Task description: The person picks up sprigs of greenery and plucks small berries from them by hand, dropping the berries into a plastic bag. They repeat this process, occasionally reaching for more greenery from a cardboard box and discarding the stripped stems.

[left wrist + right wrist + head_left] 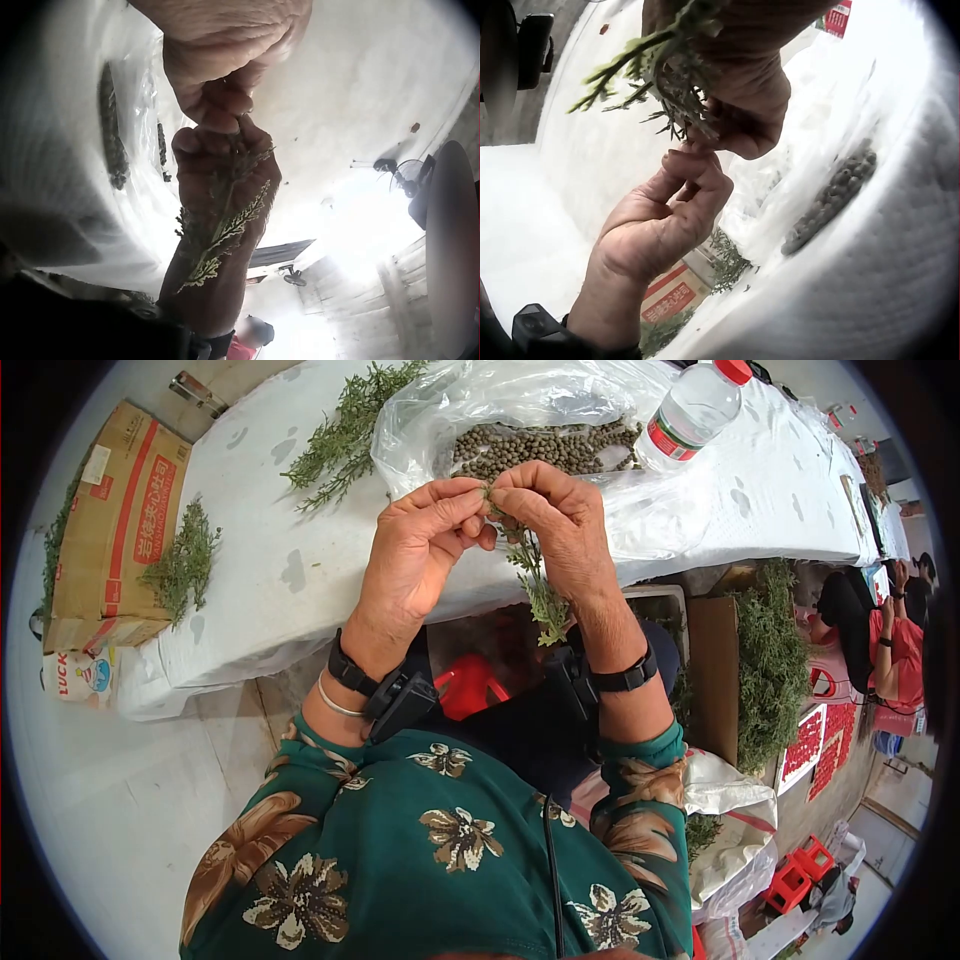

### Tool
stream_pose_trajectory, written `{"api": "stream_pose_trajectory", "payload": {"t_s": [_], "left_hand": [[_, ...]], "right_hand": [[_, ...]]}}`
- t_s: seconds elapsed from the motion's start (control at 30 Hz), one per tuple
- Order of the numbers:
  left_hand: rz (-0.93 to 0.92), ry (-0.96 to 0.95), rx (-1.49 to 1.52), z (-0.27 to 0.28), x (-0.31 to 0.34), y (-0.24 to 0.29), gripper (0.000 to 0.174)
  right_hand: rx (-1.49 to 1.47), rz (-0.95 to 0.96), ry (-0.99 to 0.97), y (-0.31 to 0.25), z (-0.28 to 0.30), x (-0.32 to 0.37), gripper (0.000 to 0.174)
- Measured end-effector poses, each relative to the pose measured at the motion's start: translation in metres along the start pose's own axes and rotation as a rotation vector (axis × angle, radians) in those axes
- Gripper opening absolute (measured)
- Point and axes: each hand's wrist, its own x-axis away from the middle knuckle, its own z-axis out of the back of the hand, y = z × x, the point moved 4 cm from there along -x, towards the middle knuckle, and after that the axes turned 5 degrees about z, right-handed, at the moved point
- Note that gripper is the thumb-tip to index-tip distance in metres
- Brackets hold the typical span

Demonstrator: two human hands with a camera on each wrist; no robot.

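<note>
My right hand (562, 525) pinches a green leafy sprig (540, 600), which hangs below its fingers. From the other side, my left hand (425, 545) pinches the sprig's upper end with thumb and forefinger. The fingertips of both hands meet there, over the table's near edge. In the right wrist view the sprig (679, 82) spreads its feathery leaves beside the right hand (754, 105). Just behind the hands lies a clear plastic bag (420, 420) with many small grey-brown round seed-like pieces (530, 448) in it.
A water bottle (695, 415) with a red cap stands by the bag. Cut greenery (350, 430) lies left of it on the white-covered table (270, 540). A cardboard box (125, 510) stands at far left. Right of my body, more greenery (772, 660) fills a box.
</note>
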Motion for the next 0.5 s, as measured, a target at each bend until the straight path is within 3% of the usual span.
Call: {"api": "stream_pose_trajectory", "payload": {"t_s": [0.3, 0.5], "left_hand": [[-0.034, 0.042, -0.096, 0.001, 0.001, 0.000, 0.014], [-0.219, 0.218, -0.208, 0.003, 0.007, 0.009, 0.027]], "right_hand": [[0.193, 0.089, 0.028, -0.002, -0.004, 0.002, 0.008], [0.169, 0.165, 0.077, 0.000, -0.012, -0.004, 0.008]]}}
